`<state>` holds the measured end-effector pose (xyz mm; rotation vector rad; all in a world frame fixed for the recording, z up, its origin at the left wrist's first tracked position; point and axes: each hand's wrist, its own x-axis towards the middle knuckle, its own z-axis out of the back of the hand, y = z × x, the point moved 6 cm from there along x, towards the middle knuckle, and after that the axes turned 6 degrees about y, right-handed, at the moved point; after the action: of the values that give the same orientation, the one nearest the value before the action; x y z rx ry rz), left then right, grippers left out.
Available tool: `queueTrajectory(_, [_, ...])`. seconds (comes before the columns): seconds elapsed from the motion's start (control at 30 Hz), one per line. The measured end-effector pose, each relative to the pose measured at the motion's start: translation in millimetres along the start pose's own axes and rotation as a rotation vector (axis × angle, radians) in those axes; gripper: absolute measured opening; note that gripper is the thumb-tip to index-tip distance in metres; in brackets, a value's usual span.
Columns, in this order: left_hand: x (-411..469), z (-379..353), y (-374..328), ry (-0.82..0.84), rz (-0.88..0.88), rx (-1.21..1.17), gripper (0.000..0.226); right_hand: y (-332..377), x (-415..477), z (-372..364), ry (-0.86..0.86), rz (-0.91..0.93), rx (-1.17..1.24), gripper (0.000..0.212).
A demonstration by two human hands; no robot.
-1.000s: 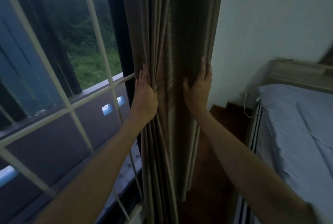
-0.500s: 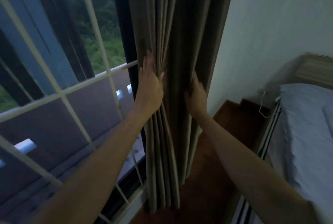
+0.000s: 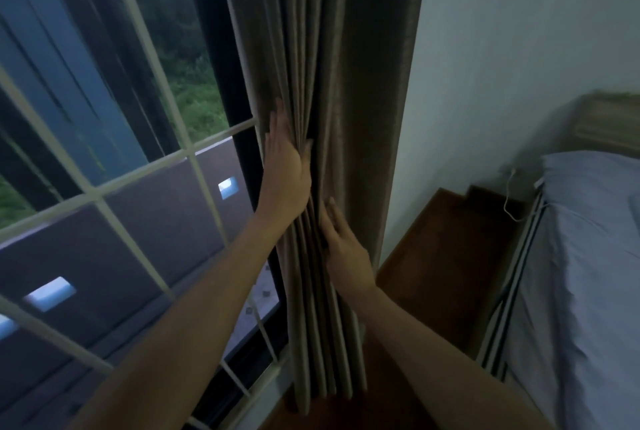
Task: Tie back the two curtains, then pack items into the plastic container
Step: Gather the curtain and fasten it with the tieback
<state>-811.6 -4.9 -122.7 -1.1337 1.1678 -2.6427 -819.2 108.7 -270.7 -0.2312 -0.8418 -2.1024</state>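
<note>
Taupe pleated fabric curtain [image 3: 332, 83] hangs vertical between two flat, straight-fingered palms, left hand [image 3: 285, 166] pressing higher, right hand [image 3: 346, 249] lower.

The curtain [image 3: 339, 83] is a plain taupe-brown with a faint sheen along its folds; the window grille [image 3: 194, 156] is cream-white, its bars forming a grid; the window frame [image 3: 207, 48] is near black; outside, the foliage [image 3: 197, 97] is green and the low wall [image 3: 145, 221] dull mauve-grey with pale blue rectangles; the room wall [image 3: 502, 48] is off-white; the floor [image 3: 443, 256] is reddish brown; the bed sheet [image 3: 588, 256] is plain pale blue-grey; the mattress edge [image 3: 512, 291] is white with black stripes; the cable [image 3: 509, 201] is white.
</note>
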Motion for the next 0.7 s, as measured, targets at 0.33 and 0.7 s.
queueTrajectory(0.33, [-1.1,-25.0,-5.6,0.045,0.011,-0.030,0.089,-3.7,-7.2,-13.8,-0.004,-0.040,0.001,0.085])
queueTrajectory(0.7, [15.7,-25.3,3.0,0.173,-0.011,0.147,0.076,-38.3,30.0,66.9,-0.380,-0.030,-0.093,0.053])
